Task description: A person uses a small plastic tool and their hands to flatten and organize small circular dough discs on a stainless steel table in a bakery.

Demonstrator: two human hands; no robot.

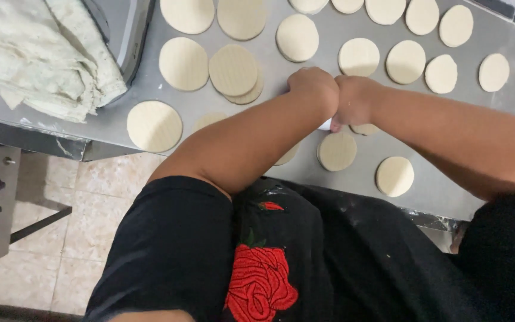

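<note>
Near front edge of steel table (496, 119), left hand (314, 88) and right hand (353, 98) clenched together on white object (325, 124), mostly hidden. Flat dough rounds (336, 150) lie touching beneath and all around: likely soft, light, easily torn; lift by edges. Folded cloth (43, 53) at left corner.

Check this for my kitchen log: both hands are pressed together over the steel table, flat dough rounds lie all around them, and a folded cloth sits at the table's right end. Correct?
Not quite. The head view shows the folded cloth at the left end of the steel table, not the right. The left hand and right hand do meet over it among the dough rounds.
</note>
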